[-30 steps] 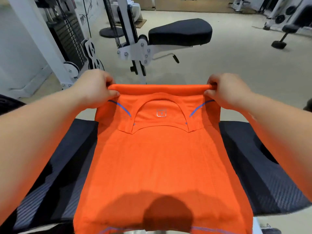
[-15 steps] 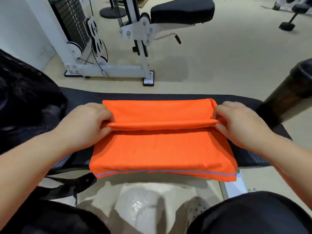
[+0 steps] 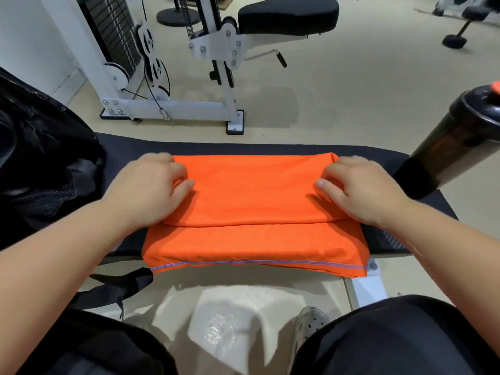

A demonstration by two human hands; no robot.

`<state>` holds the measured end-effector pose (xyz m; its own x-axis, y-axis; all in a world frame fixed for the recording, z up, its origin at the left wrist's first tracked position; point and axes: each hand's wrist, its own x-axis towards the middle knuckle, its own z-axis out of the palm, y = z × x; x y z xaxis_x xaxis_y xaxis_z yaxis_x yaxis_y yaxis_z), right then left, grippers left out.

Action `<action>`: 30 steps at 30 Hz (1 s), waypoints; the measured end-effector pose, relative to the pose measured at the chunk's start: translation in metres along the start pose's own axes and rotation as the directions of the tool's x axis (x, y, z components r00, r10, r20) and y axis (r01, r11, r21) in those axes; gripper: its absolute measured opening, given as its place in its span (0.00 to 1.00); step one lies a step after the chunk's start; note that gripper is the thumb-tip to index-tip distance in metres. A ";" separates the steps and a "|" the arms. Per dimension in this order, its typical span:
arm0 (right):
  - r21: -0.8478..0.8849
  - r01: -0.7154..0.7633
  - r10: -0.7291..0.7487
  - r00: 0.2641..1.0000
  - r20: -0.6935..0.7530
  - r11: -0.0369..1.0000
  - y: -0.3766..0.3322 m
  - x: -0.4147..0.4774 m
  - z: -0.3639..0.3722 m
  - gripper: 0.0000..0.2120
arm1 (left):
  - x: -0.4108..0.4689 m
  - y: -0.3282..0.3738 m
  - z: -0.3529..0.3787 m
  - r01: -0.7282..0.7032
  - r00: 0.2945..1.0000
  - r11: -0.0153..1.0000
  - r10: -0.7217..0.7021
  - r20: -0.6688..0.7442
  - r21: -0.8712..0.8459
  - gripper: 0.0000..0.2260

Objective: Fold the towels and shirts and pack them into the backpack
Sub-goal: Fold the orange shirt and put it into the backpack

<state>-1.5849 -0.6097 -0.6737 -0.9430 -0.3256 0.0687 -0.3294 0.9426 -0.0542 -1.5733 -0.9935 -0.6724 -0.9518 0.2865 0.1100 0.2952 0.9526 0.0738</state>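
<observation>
An orange shirt with a blue-striped hem lies folded on a black padded bench. Its upper layer is doubled over the lower one, and the hem hangs slightly past the bench's near edge. My left hand grips the left end of the upper fold, fingers curled and thumb on top. My right hand grips the right end the same way. A black backpack sits at the bench's left end, with a strap trailing below the bench.
A dark bottle with an orange cap stands on the bench at the right. Beyond the bench is a white weight machine with a black padded seat. My knees and a grey shoe are below.
The shirt, held up by its shoulders a second ago, now lies on the bench. My hands have drawn the fold toward me, so the upper layer covers most of the lower one.
</observation>
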 end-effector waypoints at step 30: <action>0.003 -0.012 0.012 0.992 -0.123 1.000 0.019 0.029 -0.028 0.05 | 0.035 -0.030 -0.024 -0.070 0.974 0.990 0.094 -0.208 0.121 0.06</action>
<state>-1.6173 -0.5996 -0.6449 -0.9339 -0.3029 0.1901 -0.3186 0.9461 -0.0577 -1.6132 -1.0150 -0.6472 -0.8814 0.3469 0.3205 0.3485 0.9357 -0.0544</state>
